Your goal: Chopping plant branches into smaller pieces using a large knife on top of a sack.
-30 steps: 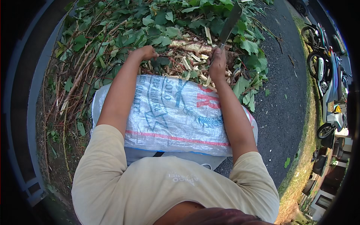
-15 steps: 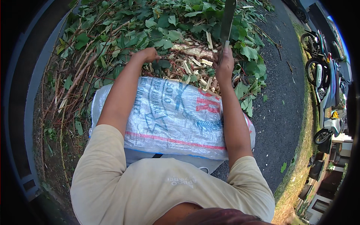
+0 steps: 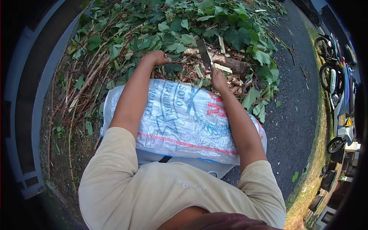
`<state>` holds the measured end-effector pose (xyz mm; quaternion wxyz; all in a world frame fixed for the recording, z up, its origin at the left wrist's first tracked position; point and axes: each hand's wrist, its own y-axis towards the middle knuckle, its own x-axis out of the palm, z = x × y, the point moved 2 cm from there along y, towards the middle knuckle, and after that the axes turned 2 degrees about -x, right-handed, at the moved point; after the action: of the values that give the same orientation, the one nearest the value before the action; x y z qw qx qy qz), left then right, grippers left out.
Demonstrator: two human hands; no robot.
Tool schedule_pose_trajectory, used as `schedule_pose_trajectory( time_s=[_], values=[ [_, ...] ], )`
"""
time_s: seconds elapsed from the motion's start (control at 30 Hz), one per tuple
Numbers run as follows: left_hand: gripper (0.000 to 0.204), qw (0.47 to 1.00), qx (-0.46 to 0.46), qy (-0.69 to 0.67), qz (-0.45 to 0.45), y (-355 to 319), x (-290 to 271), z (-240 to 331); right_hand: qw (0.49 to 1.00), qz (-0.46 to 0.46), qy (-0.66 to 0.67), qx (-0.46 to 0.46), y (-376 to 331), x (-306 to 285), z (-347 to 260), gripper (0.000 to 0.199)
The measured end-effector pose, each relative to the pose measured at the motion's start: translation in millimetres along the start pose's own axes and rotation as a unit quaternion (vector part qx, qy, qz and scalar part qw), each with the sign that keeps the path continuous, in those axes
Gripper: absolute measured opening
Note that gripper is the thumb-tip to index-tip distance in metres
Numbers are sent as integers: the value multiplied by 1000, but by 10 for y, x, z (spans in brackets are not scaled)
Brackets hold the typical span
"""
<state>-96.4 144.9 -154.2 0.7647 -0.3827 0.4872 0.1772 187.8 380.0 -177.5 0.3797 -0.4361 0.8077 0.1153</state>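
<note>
My right hand (image 3: 219, 81) is closed round the handle of a machete (image 3: 205, 54), with the blade pointing away from me and leaning a little to the left. The blade crosses the view of a thick log (image 3: 238, 66) lying on the ground just ahead of me; I cannot tell whether steel and wood touch. My left hand (image 3: 155, 58) is nearer the leaves, its fingers curled shut on a thin branch (image 3: 180, 60) that runs from them to the right, toward the log. Pale wood chips (image 3: 199, 71) and short split pieces lie scattered on the near side of the log, between my two hands. Cut leafy branches (image 3: 145, 23) heap up beyond and to the left, with long bare stems (image 3: 89, 82) showing at the left side. A white woven sack (image 3: 180, 122) with red and blue print is spread across my lap, under my forearms, and grey cloth (image 3: 191, 163) shows below its near edge. I wear a beige T-shirt (image 3: 161, 188). To my right is dark asphalt (image 3: 285, 119), then a strip of grass (image 3: 306, 188), with parked motorcycles (image 3: 337, 90) beyond it
</note>
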Motion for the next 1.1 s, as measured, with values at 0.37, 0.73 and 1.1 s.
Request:
schedule_pose_trajectory(
  time_s=[0.37, 0.73, 1.1],
  values=[
    [52, 995, 65, -74, -20, -309, -298, -132, 998, 61, -19, -2, 108, -127, 162, 69],
    [64, 993, 68, -46, 81, -60, 103, 398, 863, 241, 415, -158, -243, -872, -519, 40],
    [70, 998, 48, 33, 16, 125, 346, 192, 993, -10, 101, 67, 156, -184, 209, 60]
  ],
)
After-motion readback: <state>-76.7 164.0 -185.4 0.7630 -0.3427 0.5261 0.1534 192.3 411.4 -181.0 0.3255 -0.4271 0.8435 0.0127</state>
